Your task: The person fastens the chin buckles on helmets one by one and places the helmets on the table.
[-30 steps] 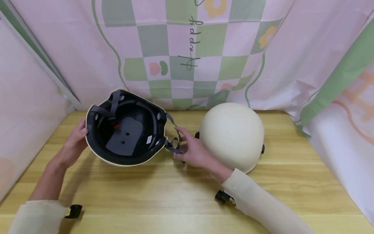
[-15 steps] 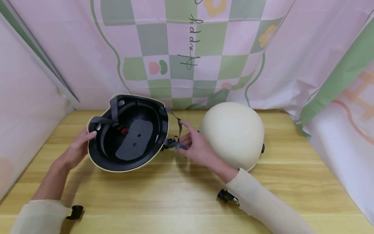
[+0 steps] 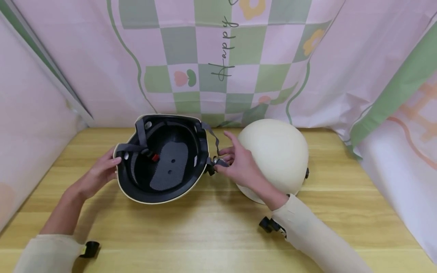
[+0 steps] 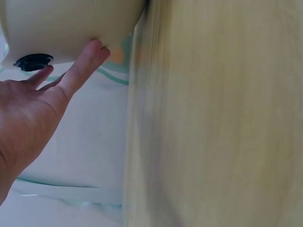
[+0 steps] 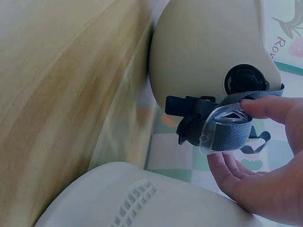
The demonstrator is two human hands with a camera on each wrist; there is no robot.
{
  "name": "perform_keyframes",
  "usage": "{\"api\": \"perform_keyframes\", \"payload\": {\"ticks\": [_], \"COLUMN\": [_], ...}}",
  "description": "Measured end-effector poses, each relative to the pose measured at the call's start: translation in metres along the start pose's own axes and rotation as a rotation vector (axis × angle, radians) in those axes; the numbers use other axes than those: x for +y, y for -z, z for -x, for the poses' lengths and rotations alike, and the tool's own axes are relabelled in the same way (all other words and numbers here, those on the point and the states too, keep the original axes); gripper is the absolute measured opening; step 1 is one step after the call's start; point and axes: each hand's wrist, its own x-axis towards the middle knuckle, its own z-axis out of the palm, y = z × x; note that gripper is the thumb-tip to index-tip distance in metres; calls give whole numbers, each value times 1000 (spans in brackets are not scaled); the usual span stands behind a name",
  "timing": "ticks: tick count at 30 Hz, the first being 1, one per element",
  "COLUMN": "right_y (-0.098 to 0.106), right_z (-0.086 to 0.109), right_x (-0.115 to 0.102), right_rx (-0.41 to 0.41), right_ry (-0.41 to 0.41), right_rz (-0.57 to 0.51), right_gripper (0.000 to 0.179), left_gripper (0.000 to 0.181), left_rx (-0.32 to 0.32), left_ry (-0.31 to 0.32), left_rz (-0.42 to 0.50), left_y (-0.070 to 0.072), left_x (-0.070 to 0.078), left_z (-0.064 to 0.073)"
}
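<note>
An upturned cream helmet (image 3: 167, 167) with a black lining shows its inside in the head view, left of centre. My left hand (image 3: 99, 172) holds its left rim, thumb at the edge; the left wrist view shows fingers (image 4: 83, 66) against the outer shell below a black round fitting (image 4: 34, 62). At the helmet's right side, my right hand (image 3: 240, 161) pinches the grey chin strap (image 5: 232, 136), which carries a clear plastic piece (image 5: 206, 130). A red buckle part (image 3: 155, 157) lies inside the helmet.
A second cream helmet (image 3: 276, 159) sits dome up on the wooden table (image 3: 191, 235), close behind my right hand and wrist. Patterned curtains (image 3: 211, 57) hang along the back and both sides. A black device (image 3: 90, 249) is strapped at my left wrist, another device (image 3: 269, 224) at my right.
Both hands and the upturned helmet have shifted right and a little toward me, and the helmet has turned slightly. The right fingers have changed their place on the strap. The second helmet stays put.
</note>
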Motion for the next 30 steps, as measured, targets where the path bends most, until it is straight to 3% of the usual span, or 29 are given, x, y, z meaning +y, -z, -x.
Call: {"api": "perform_keyframes", "payload": {"ticks": [3, 13, 24, 30], "right_y": [1, 2, 5, 9], "right_z": [0, 1, 1, 1], "right_x": [0, -3, -8, -7], "right_rx": [-3, 10, 27, -8], "right_ry": [21, 75, 171, 196], "right_rz": [-6, -21, 16, 15], "right_gripper": [94, 86, 65, 57], "left_gripper": [47, 58, 62, 62], "left_rx": [-17, 22, 62, 62], "left_ry": [-6, -69, -68, -66], "left_rz": [3, -108, -188, -216], "left_y": [-2, -9, -11, -11], "left_x": [2, 12, 13, 14], "left_z": [-1, 0, 4, 6]}}
